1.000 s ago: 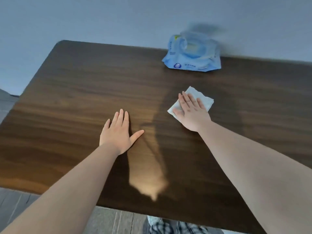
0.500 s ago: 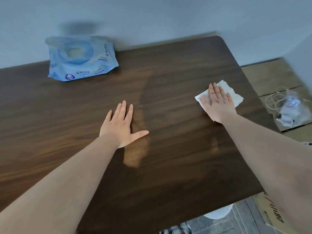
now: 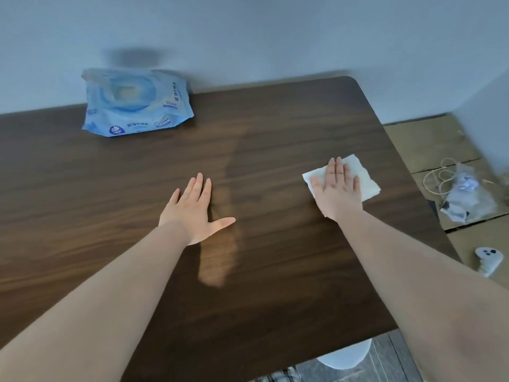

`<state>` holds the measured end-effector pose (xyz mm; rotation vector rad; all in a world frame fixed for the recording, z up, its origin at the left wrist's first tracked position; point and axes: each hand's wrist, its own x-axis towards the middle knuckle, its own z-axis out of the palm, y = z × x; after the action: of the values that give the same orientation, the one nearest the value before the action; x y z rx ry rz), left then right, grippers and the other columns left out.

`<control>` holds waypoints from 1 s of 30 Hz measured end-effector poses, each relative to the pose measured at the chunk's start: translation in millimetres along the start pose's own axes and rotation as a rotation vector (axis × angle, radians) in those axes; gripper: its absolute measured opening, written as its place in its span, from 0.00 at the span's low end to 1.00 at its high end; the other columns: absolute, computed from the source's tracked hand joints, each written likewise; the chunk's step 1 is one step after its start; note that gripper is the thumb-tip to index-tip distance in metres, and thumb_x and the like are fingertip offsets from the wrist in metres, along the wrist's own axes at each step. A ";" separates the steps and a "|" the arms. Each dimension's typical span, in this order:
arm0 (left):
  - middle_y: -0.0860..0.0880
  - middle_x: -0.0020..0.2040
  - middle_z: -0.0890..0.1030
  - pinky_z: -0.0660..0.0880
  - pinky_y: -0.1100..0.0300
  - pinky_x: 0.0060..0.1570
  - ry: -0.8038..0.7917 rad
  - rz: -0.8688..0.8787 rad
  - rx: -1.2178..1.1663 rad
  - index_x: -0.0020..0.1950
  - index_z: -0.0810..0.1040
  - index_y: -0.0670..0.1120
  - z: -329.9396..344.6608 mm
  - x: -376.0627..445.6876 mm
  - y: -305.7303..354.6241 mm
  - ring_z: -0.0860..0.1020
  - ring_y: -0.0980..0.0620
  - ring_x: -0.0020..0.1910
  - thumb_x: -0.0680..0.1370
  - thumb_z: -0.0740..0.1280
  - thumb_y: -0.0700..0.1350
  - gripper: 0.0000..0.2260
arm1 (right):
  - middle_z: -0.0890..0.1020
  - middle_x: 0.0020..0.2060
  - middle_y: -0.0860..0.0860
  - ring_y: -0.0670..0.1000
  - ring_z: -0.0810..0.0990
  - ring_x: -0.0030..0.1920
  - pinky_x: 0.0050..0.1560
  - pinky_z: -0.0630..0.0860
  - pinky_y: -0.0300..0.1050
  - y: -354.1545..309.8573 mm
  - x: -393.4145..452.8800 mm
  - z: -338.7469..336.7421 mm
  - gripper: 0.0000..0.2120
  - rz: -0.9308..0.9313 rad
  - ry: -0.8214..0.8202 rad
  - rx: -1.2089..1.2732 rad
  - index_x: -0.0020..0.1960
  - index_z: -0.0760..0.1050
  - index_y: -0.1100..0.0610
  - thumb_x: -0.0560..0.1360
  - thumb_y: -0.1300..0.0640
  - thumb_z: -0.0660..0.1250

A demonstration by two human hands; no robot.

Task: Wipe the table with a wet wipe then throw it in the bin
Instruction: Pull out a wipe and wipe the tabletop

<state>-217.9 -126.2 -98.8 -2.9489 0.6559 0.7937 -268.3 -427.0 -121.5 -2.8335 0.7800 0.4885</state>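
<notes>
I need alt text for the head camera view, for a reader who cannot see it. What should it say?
A person's right hand presses a white wet wipe flat on a dark wooden table, near its right edge, while the left hand rests flat and empty at the middle. A blue pack of wipes lies at the far edge by the wall; no bin is visible.

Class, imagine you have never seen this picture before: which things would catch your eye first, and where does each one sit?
Two bare forearms reach over a dark wooden table: the left hand lies flat near the middle, and the right hand presses flat on a white wet wipe near the right edge. A light blue pack of wipes leans at the far left against the wall.
</notes>
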 end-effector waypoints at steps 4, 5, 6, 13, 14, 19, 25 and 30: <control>0.49 0.78 0.38 0.43 0.51 0.75 0.061 -0.054 -0.046 0.77 0.37 0.46 8.3 -28.3 -32.0 0.39 0.53 0.77 0.72 0.45 0.73 0.44 | 0.40 0.78 0.51 0.50 0.37 0.77 0.75 0.38 0.53 -53.5 -21.3 12.2 0.32 -0.129 -0.014 -0.038 0.76 0.35 0.56 0.79 0.40 0.38; 0.49 0.78 0.38 0.43 0.51 0.75 0.073 -0.080 -0.058 0.77 0.37 0.46 11.5 -37.3 -44.9 0.39 0.53 0.77 0.72 0.45 0.73 0.44 | 0.39 0.77 0.50 0.50 0.37 0.77 0.75 0.37 0.53 -71.2 -27.3 15.9 0.32 -0.172 -0.018 -0.046 0.76 0.35 0.55 0.79 0.40 0.38; 0.49 0.78 0.38 0.43 0.51 0.75 0.078 -0.111 -0.069 0.77 0.37 0.46 15.0 -47.2 -59.6 0.39 0.53 0.77 0.72 0.45 0.73 0.44 | 0.39 0.77 0.50 0.50 0.37 0.76 0.75 0.37 0.53 -90.4 -33.6 19.7 0.32 -0.218 -0.023 -0.055 0.76 0.35 0.55 0.79 0.40 0.38; 0.48 0.78 0.39 0.45 0.50 0.75 0.086 -0.382 -0.111 0.77 0.38 0.46 47.2 -132.4 -174.2 0.40 0.51 0.77 0.70 0.43 0.74 0.45 | 0.40 0.77 0.49 0.50 0.38 0.77 0.75 0.36 0.53 -249.9 -85.4 52.7 0.33 -0.601 -0.048 -0.149 0.77 0.36 0.54 0.79 0.38 0.38; 0.48 0.78 0.40 0.45 0.50 0.75 0.086 -0.420 -0.121 0.77 0.38 0.46 53.2 -145.7 -190.0 0.40 0.51 0.77 0.69 0.43 0.74 0.46 | 0.40 0.78 0.49 0.51 0.39 0.77 0.75 0.37 0.53 -273.3 -95.2 58.8 0.33 -0.656 -0.047 -0.163 0.77 0.37 0.55 0.79 0.38 0.38; 0.47 0.78 0.39 0.46 0.49 0.75 0.036 -0.640 -0.190 0.77 0.37 0.46 89.5 -217.4 -265.2 0.40 0.50 0.77 0.63 0.40 0.78 0.52 | 0.40 0.78 0.49 0.50 0.38 0.77 0.75 0.37 0.54 -383.9 -147.6 93.4 0.32 -0.885 -0.071 -0.211 0.77 0.37 0.54 0.79 0.39 0.38; 0.47 0.78 0.36 0.43 0.47 0.75 0.087 -0.760 -0.290 0.76 0.35 0.44 126.1 -266.7 -325.2 0.38 0.52 0.76 0.61 0.43 0.80 0.56 | 0.42 0.78 0.48 0.50 0.39 0.77 0.75 0.37 0.54 -490.1 -202.8 126.1 0.32 -1.130 -0.097 -0.248 0.77 0.39 0.54 0.79 0.39 0.39; 0.50 0.78 0.37 0.40 0.47 0.74 0.182 -0.749 -0.312 0.76 0.36 0.46 137.4 -265.1 -329.4 0.37 0.52 0.76 0.62 0.42 0.81 0.55 | 0.44 0.78 0.49 0.50 0.40 0.77 0.75 0.38 0.55 -558.1 -229.5 145.3 0.32 -1.265 -0.095 -0.274 0.77 0.41 0.54 0.80 0.39 0.40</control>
<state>-358.6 294.9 -119.8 -3.1512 -0.6182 0.5808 -202.3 190.0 -138.1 -2.7752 -1.1414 0.4795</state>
